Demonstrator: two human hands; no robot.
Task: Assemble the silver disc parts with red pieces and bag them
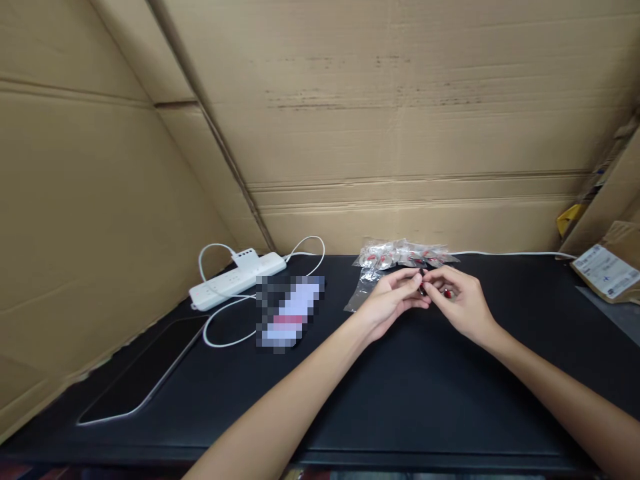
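My left hand (393,301) and my right hand (460,300) meet fingertip to fingertip over the black table (425,387). Between them they pinch a small dark part (423,288). A small red piece (448,293) shows inside the fingers of my right hand. Just behind the hands lies a pile of small clear plastic bags (405,254) with red pieces inside. One flat clear bag (361,291) lies on the table next to my left hand.
A white power strip (235,281) with a looped white cable (225,337) sits at the back left. A dark phone or tablet (145,370) lies flat at the left. A blurred object (290,313) rests beside the cable. Cardboard walls (400,120) enclose the table. A labelled parcel (607,267) stands at the right.
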